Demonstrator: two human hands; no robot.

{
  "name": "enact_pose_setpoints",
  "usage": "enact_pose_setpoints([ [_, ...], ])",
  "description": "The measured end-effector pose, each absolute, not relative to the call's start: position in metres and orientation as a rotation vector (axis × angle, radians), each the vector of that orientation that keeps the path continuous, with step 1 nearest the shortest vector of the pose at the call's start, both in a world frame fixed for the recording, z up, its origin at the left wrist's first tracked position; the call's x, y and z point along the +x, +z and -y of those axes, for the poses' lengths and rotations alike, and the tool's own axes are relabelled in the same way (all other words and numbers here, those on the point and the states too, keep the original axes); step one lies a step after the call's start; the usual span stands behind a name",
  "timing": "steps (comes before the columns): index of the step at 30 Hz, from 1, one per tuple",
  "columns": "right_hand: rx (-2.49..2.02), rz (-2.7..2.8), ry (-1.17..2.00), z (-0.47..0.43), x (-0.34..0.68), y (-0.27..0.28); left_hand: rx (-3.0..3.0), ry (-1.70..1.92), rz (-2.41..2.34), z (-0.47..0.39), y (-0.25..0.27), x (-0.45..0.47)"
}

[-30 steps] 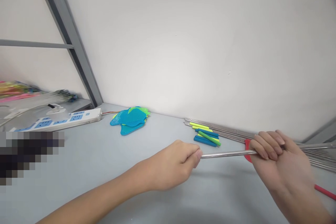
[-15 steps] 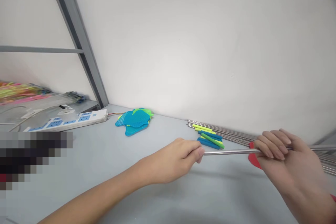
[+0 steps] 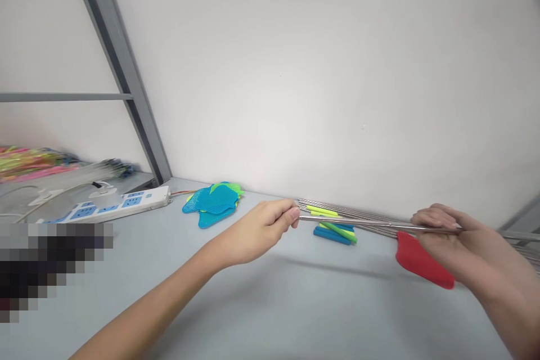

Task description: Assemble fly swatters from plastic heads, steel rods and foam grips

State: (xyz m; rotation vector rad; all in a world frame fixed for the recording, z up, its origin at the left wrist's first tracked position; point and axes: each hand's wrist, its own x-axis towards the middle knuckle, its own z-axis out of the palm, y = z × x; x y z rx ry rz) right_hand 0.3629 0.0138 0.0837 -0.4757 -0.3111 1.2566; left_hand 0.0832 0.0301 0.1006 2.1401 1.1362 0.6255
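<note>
A thin telescopic metal rod (image 3: 352,221) stretches almost level above the table. My left hand (image 3: 264,230) is closed round its left end. Farther along, my right hand (image 3: 458,236) has its fingers curled over the rod, palm turned up. Behind the rod lie several yellow, blue and green tubes (image 3: 333,234), partly covered by it. A flat red piece (image 3: 422,261) rests on the table just left of my right wrist. Several more metal rods (image 3: 371,226) lie along the wall, some hidden by my right hand.
Blue and green mesh swatter heads (image 3: 215,202) are piled near the wall. A white power strip (image 3: 147,199) with a plug and cables lies left of them. A grey metal frame (image 3: 135,84) rises at left, with bundled colourful strips (image 3: 37,163) behind it.
My left hand has moved left and upward, away from my right hand. More of the rod now shows between them, with a joint visible. More of the red piece is uncovered.
</note>
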Motion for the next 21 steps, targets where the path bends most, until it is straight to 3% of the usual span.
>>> enact_pose_setpoints([
  [4, -0.472, 0.019, 1.446, -0.016, 0.366, 0.081, 2.123, 0.645, -1.119, -0.034, 0.101, 0.081],
  [21, -0.56, 0.067, 1.407, -0.019, 0.377, 0.085, 2.239, 0.609, -1.057, -0.033, 0.106, 0.079],
])
